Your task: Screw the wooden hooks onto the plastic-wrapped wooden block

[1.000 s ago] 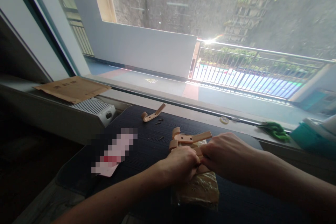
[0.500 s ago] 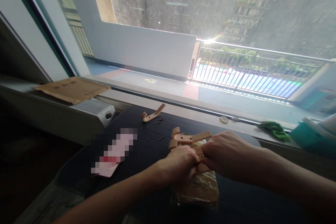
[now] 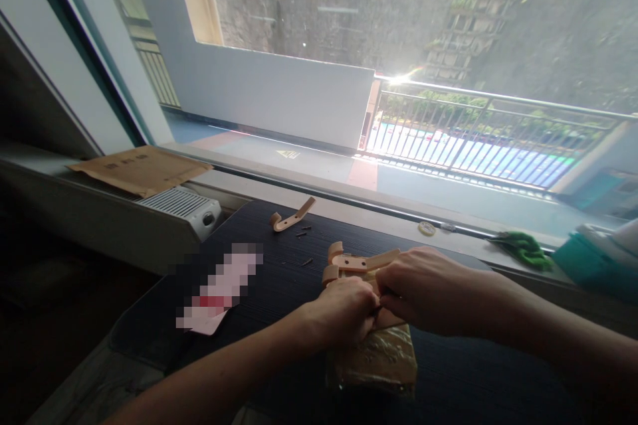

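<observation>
My left hand [image 3: 351, 305] is closed over a pale wooden hook [image 3: 329, 275], whose curled end sticks out past the fingers. Pressed against it, my right hand [image 3: 416, 289] is closed in a pinch, and whatever its fingertips hold is hidden. A second wooden hook [image 3: 355, 264] with dark screw holes lies just beyond both hands, its straight end partly behind my right hand. Beneath the hands is a brown block-shaped package [image 3: 376, 358] in clear plastic wrap.
A third wooden hook [image 3: 294, 216] and several screws [image 3: 308, 261] lie on the dark table [image 3: 279, 292]. A blurred-out pink item [image 3: 214, 319] is at the left. Along the sill sit a tape roll [image 3: 426, 229], a green cloth [image 3: 523, 249] and a brown envelope [image 3: 139, 169].
My right hand has shifted slightly left and turned, closing up against my left hand and covering more of the second hook's end. My left hand has barely moved.
</observation>
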{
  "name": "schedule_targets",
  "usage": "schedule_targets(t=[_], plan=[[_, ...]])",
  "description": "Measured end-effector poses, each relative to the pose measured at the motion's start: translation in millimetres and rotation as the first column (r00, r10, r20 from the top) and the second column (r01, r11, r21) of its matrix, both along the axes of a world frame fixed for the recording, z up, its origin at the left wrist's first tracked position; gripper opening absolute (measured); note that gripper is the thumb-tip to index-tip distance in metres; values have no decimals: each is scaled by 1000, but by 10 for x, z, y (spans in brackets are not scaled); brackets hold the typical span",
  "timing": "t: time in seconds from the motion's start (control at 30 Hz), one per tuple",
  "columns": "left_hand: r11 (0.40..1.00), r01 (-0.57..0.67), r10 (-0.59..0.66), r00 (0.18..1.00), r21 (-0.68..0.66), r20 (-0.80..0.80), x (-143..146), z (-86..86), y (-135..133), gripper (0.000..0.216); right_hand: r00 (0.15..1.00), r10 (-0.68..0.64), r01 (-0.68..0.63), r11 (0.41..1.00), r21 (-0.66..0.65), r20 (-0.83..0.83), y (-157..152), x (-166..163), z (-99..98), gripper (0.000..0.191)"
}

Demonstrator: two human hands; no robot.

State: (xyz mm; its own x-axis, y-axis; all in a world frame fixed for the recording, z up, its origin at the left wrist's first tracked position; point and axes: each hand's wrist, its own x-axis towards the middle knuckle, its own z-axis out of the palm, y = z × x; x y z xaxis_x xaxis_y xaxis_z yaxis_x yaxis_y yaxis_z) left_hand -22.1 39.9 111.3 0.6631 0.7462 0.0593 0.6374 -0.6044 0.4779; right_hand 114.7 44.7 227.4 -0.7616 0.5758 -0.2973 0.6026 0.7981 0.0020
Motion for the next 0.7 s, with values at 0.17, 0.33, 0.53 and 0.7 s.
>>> schedule_targets(t=[0.17,0.33,0.53,0.7], plan=[[999,-21,21,1000,-31,-5,-9,26,-6,13,999,-9,9,1000,-2,-33,-22,43,16,18],[998,-42,41,999,-44,-20,-3,3,1,13,995,4,-6,1000,-17,-96,-31,94,-15,19],[999,-32,32,999,-8,-10,4,15,2,12,989,33,-40,998,-45,-142,-3,115,-40,20],[999,-29,29,999,20,-44,-2,12,5,15,978,-78,66,996,-67,-194,85,226,-149,22]])
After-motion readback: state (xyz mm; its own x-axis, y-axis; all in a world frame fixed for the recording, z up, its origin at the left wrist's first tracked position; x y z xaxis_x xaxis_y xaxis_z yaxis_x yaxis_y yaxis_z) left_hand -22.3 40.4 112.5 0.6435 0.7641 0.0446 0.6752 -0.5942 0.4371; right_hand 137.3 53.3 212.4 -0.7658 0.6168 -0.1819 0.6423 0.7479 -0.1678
